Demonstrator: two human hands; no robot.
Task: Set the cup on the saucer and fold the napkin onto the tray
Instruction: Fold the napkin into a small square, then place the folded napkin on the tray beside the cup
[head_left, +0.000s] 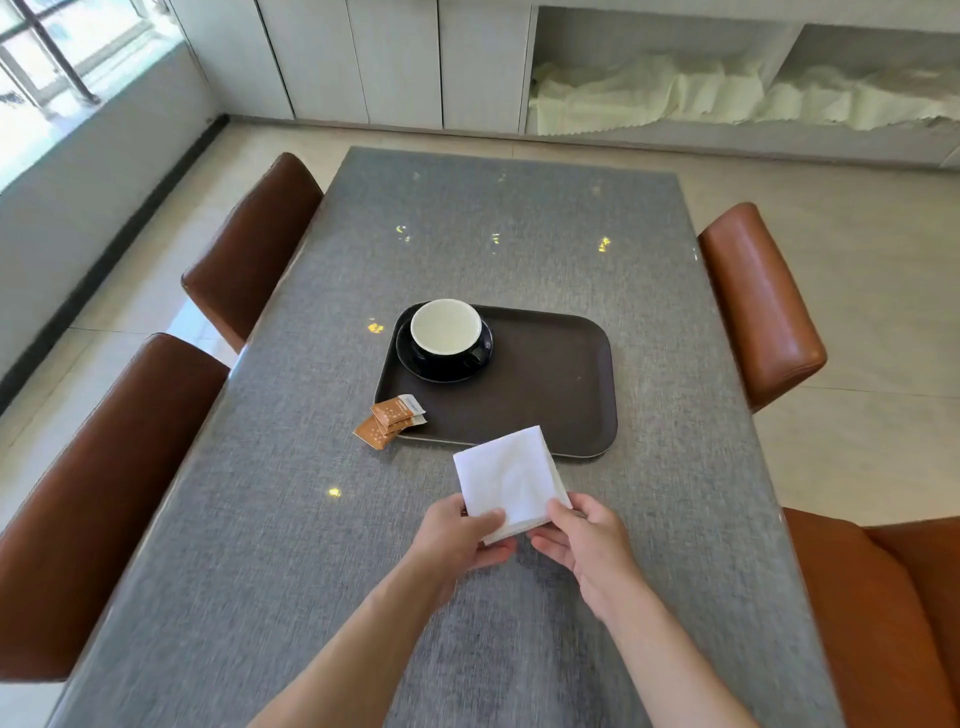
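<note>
A black cup (447, 332) with a white inside stands upright on a black saucer (415, 364) at the far left corner of a dark brown tray (550, 384). A white square napkin (506, 475) is held just in front of the tray's near edge, its far corner overlapping the rim. My left hand (457, 535) pinches its near left edge, thumb on top. My right hand (587, 540) grips its near right corner.
Two or three orange sugar packets (389, 421) lie at the tray's near left corner, partly on its rim. The grey table (311, 519) has brown chairs on the left (93, 499) and right (758, 301). White cabinets line the far wall.
</note>
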